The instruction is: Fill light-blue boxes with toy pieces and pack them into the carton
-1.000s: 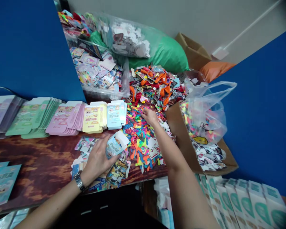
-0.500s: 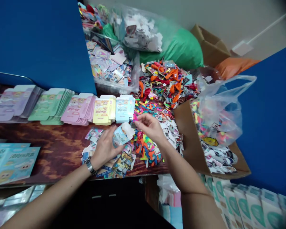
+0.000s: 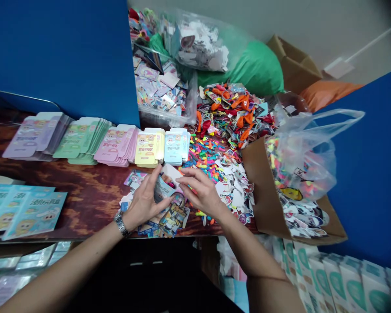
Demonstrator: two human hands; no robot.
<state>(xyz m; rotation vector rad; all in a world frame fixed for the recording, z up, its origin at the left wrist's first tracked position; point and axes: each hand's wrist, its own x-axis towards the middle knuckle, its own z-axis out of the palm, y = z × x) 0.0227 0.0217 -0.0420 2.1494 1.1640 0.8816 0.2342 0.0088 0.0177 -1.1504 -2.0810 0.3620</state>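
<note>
My left hand (image 3: 146,198) grips a small light-blue printed card box (image 3: 163,189), with fingers behind and thumb in front. The box's top is open, its white flap (image 3: 172,173) standing up. At that opening is my right hand (image 3: 198,191), its fingertips pinched together against the flap; whatever they hold is hidden. Beneath my hands lie loose printed cards (image 3: 174,219). Just right of the box is a pile of small bright-coloured balloons (image 3: 204,158), with white-edged die-cut stickers (image 3: 236,187) beside it.
Flattened box stacks in purple (image 3: 29,137), green (image 3: 76,139), pink (image 3: 117,143), yellow (image 3: 148,148) and blue (image 3: 175,148) line the table. Blue printed packs (image 3: 41,215) lie left. A clear card bin (image 3: 164,119), orange-and-red trinkets (image 3: 241,108) and a cardboard box (image 3: 260,204) stand around.
My right hand has moved left and down from the balloon pile to the box's opening. The pink piece in its fingers no longer shows. The view has shifted slightly left.
</note>
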